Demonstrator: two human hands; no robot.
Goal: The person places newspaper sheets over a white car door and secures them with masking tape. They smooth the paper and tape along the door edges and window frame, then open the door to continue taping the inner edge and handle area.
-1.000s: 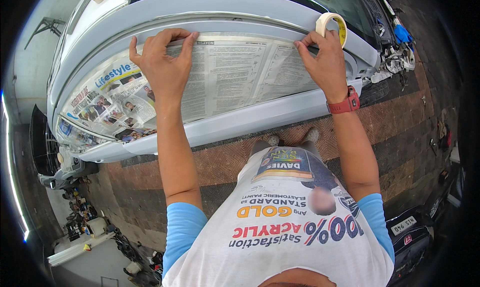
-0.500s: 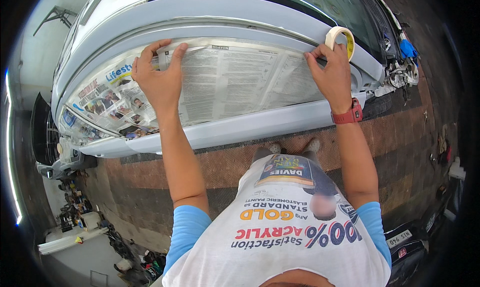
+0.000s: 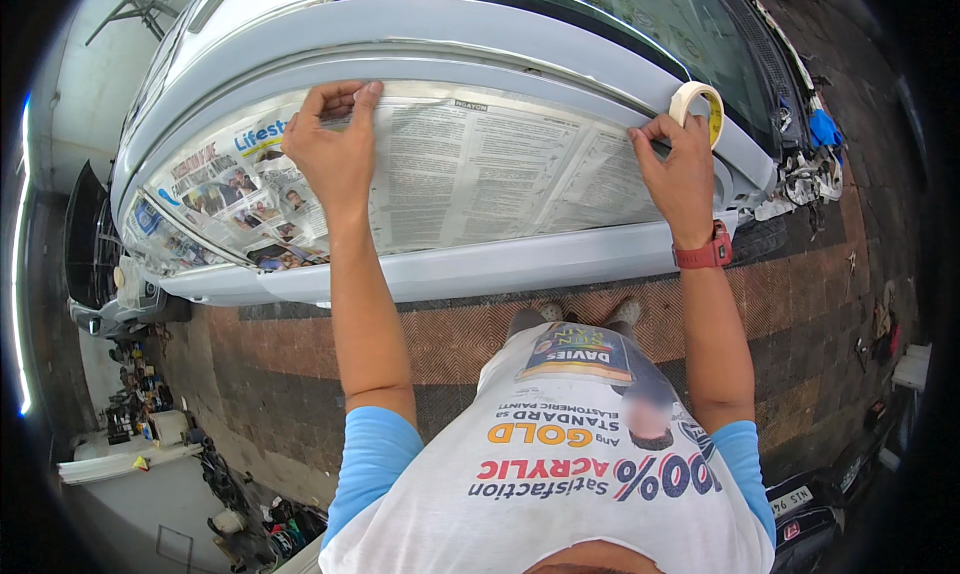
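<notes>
Sheets of newspaper [image 3: 480,174] cover a long, curved area on the side of a light grey car [image 3: 480,266]. My left hand [image 3: 338,159] is at the sheet's upper edge, thumb and fingers closed on it. Farther right, my right hand [image 3: 682,174] is closed on a roll of masking tape [image 3: 717,109], which stands up behind the fingers. A pale strip runs along the paper's top edge between my hands; whether it is tape coming off the roll I cannot tell. A red watch [image 3: 706,250] sits on my right wrist.
Dark windshield glass [image 3: 640,24] lies beyond the panel at upper right. Crumpled material and a blue item [image 3: 824,129] are by the car's right end. Brown patterned floor [image 3: 290,344] runs underfoot. Cluttered shelving [image 3: 130,464] is at lower left, another vehicle [image 3: 805,509] at lower right.
My left thumb and fingers have come closer together, and the lifted paper edge beside them now looks flatter. My right hand still has the tape roll. The whole view has shifted slightly.
</notes>
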